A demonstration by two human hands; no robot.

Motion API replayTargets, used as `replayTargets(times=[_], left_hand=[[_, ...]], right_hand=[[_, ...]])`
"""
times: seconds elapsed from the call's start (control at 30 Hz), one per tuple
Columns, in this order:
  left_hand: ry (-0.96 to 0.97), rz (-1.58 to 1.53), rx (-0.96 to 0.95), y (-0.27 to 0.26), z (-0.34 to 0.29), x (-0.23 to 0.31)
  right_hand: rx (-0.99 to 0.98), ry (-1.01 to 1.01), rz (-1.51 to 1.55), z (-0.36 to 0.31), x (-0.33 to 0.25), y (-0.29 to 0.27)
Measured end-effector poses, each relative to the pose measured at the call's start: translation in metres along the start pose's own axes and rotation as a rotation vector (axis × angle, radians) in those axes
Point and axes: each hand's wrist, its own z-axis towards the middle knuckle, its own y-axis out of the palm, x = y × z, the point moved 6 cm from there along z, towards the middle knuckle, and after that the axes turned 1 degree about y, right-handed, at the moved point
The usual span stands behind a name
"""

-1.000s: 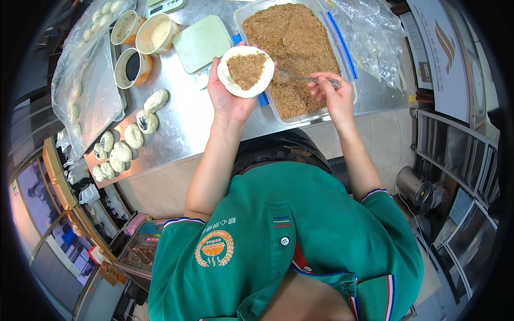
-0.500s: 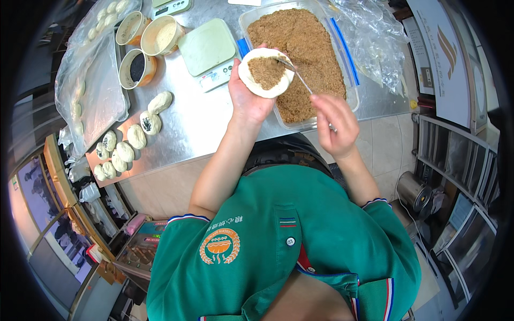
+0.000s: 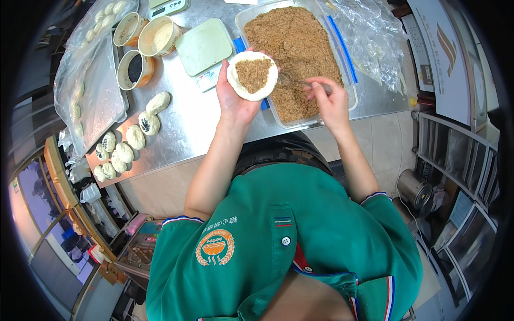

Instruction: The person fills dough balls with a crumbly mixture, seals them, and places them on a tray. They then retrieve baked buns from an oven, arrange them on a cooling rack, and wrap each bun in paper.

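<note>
My left hand (image 3: 234, 105) cradles a round white dough wrapper (image 3: 254, 97) from beneath and along its left edge. A mound of crumbly brown filling (image 3: 252, 75) covers the wrapper's middle. My right hand (image 3: 332, 104) grips the handle of a metal spoon (image 3: 301, 82) between thumb and fingers. The spoon's bowl end is over the brown filling (image 3: 294, 40) in a clear plastic tub (image 3: 294, 125), just right of the wrapper and apart from it. Blue clips line both sides of the tub.
A pale green scale (image 3: 205, 47) stands left of the tub. Beyond it are three paper bowls, one with black seeds (image 3: 136, 69). Several shaped dough pieces (image 3: 135, 137) lie near the left table edge, beside a plastic-covered tray (image 3: 99, 101). Crumpled clear plastic (image 3: 375, 48) lies at right.
The spoon has left the wrapper and moved right over the tub's filling. My left hand has shifted slightly left and down with the wrapper.
</note>
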Motion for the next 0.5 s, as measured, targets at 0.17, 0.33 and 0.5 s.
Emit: replayTargets(times=[0.17, 0.33, 0.5], left_hand=[[0.035, -0.033, 0.021, 0.002, -0.005, 0.004], [0.086, -0.048, 0.061, 0.003, -0.004, 0.006], [-0.056, -0.140, -0.054, 0.017, 0.001, -0.017]], right_hand=[[0.088, 0.155, 0.351, -0.001, -0.007, -0.022], [0.139, -0.038, 0.428, -0.023, -0.050, -0.027], [0.049, -0.673, -0.310, -0.051, -0.096, 0.000]])
